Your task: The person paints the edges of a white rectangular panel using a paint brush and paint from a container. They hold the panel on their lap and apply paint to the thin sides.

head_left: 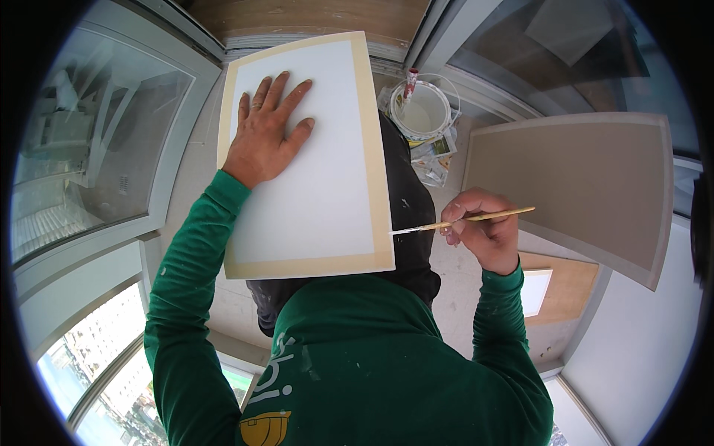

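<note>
A large white panel (pixel 320 186) with a cream band along its borders rests across my lap. My left hand (pixel 271 126) lies flat on its upper left part, fingers spread. To the right of the panel, my right hand (pixel 483 227) pinches a thin paintbrush (pixel 491 215) with a light wooden handle. The brush's white-coated tip points left and meets the panel's right edge near the lower corner. Whether the bristles press on the edge or just hover beside it is hard to tell.
Beyond my right knee stands a white paint bucket (pixel 422 111) with a red-handled tool (pixel 410 85) in it. A grey-brown panel (pixel 573 178) leans at the right, above a wooden board (pixel 565 290). Glass doors (pixel 97 141) flank me on the left.
</note>
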A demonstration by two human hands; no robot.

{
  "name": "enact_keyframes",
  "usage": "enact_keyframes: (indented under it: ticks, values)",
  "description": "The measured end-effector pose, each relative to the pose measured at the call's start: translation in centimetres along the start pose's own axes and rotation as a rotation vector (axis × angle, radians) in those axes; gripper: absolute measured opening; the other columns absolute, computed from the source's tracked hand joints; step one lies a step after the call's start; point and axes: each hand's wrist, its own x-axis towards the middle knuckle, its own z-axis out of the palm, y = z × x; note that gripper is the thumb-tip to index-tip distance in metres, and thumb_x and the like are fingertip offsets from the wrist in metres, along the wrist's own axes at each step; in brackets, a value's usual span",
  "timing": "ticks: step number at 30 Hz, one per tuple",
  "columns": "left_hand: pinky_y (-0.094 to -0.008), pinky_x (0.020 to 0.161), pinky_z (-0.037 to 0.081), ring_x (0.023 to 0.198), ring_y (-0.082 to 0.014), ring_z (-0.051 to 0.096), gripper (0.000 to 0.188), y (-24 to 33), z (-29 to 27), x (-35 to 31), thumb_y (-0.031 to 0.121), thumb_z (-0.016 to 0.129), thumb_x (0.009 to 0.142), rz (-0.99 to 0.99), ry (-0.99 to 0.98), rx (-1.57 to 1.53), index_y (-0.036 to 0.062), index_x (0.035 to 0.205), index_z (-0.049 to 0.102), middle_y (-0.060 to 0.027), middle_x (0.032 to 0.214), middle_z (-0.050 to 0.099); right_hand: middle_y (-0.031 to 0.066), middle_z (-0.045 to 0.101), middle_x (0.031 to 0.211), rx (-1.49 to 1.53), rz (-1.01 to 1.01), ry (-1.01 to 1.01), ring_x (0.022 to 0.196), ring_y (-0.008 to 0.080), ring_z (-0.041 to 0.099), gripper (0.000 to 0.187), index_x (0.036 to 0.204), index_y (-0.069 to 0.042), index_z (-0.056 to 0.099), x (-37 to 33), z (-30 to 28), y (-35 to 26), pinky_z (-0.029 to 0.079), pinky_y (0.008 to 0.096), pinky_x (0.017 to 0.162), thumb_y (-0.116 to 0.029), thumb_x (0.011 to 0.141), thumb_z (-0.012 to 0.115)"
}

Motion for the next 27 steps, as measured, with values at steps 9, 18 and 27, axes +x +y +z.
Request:
enact_keyframes:
  ticks: [9,18,27]
  values:
    - [-0.0661,0.131,0.012,0.162,-0.0460,0.025,0.066,0.1,-0.1,0.0,0.051,0.050,0.103,-0.007,-0.009,0.009,0.0251,0.164,0.046,-0.0195,0.174,0.033,0.0120,0.071,0.096,0.042,-0.048,0.071,0.078,0.0156,0.072,0.014,0.106,0.001,0.068,0.4,-0.1,0.2,0.058,0.0273,0.065,0.010,0.096,0.064]
    - [-0.0650,0.131,0.012,0.163,-0.0457,0.023,0.065,0.4,-0.8,-0.1,0.046,0.052,0.104,-0.013,-0.032,-0.001,0.0243,0.165,0.045,-0.0189,0.175,0.031,0.0138,0.071,0.093,0.192,-0.068,0.110,0.073,0.0177,0.069,0.008,0.107,0.002,0.065,0.9,-1.5,2.0,0.054,0.0294,0.059,0.002,0.099,0.063]
    - [-0.0646,0.131,0.010,0.163,-0.0460,0.022,0.066,0.4,-0.8,-0.2,0.044,0.054,0.103,-0.003,-0.020,-0.014,0.0224,0.165,0.046,-0.0192,0.176,0.030,0.0101,0.064,0.086,0.770,0.023,0.355,0.069,0.0201,0.061,0.012,0.110,-0.003,0.061,2.3,-5.0,7.2,0.049,0.0346,0.058,-0.008,0.099,0.059]
